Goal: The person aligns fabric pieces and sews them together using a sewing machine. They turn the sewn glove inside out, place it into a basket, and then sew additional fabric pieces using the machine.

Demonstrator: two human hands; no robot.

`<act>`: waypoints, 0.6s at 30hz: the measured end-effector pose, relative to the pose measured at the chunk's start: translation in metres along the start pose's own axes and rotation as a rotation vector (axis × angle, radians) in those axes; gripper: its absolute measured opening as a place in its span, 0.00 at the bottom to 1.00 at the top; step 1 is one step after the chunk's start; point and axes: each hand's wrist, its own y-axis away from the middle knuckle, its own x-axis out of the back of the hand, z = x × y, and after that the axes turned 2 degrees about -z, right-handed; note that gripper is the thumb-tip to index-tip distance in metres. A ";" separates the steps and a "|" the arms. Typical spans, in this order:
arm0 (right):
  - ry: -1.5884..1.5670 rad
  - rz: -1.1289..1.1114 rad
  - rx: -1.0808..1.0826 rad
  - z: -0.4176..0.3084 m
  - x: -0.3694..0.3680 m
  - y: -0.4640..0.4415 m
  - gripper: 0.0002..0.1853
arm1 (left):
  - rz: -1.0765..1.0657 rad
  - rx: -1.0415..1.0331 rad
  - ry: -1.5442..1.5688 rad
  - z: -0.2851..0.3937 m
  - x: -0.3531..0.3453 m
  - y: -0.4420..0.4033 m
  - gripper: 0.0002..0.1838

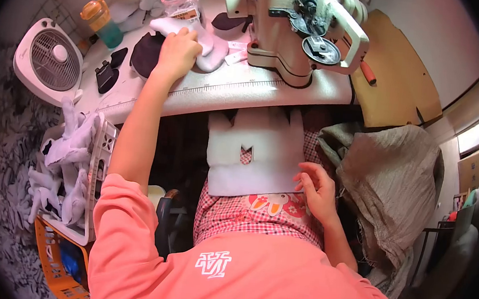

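My left hand (179, 53) reaches over the worktable with its fingers closed on a white fabric piece (168, 25), beside a dark round cloth piece (145, 54). Under that hand, more pale plush pieces (213, 56) lie near the table's front edge. Across my lap is a white plush panel (254, 176) with a small notched hole in its middle. By the panel's right edge, my right hand (318, 192) has its fingers loosely bent and apart, holding nothing that I can see.
An industrial sewing machine (283, 45) stands on the table (233, 89). To the left are a box fan (54, 56), a bottle (102, 23) and a white crate (100, 177) of plush pieces. A clear jar (181, 2) sits behind my left hand. A grey sack (384, 185) bulges at right.
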 end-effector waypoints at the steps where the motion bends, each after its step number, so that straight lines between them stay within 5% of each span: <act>1: -0.008 0.006 -0.002 0.000 0.000 -0.001 0.13 | 0.204 0.113 0.087 -0.007 -0.007 -0.004 0.09; 5: -0.028 0.027 0.044 -0.002 -0.005 -0.004 0.12 | 0.929 0.747 0.803 -0.023 0.006 -0.033 0.07; 6: -0.019 0.035 0.056 -0.003 -0.006 -0.006 0.12 | 1.188 0.822 1.037 -0.023 0.016 -0.042 0.09; 9: 0.116 0.071 0.237 -0.018 -0.011 -0.019 0.14 | 1.315 0.770 0.946 0.004 0.046 -0.039 0.12; 10: 0.115 0.072 0.238 -0.027 -0.012 -0.026 0.14 | 1.305 0.764 1.082 0.025 0.062 -0.033 0.13; 12: 0.413 0.301 0.740 -0.055 -0.016 -0.042 0.18 | 1.212 0.761 1.337 0.078 0.085 -0.014 0.14; 14: 0.405 0.366 0.815 -0.094 -0.029 -0.047 0.23 | 0.984 0.737 1.627 0.141 0.103 0.015 0.11; 16: 0.586 0.384 0.989 -0.110 -0.036 -0.057 0.25 | 0.540 0.699 1.765 0.191 0.120 0.051 0.11; 18: 0.556 0.329 0.990 -0.099 -0.033 -0.067 0.23 | 0.364 0.455 2.048 0.217 0.116 0.076 0.06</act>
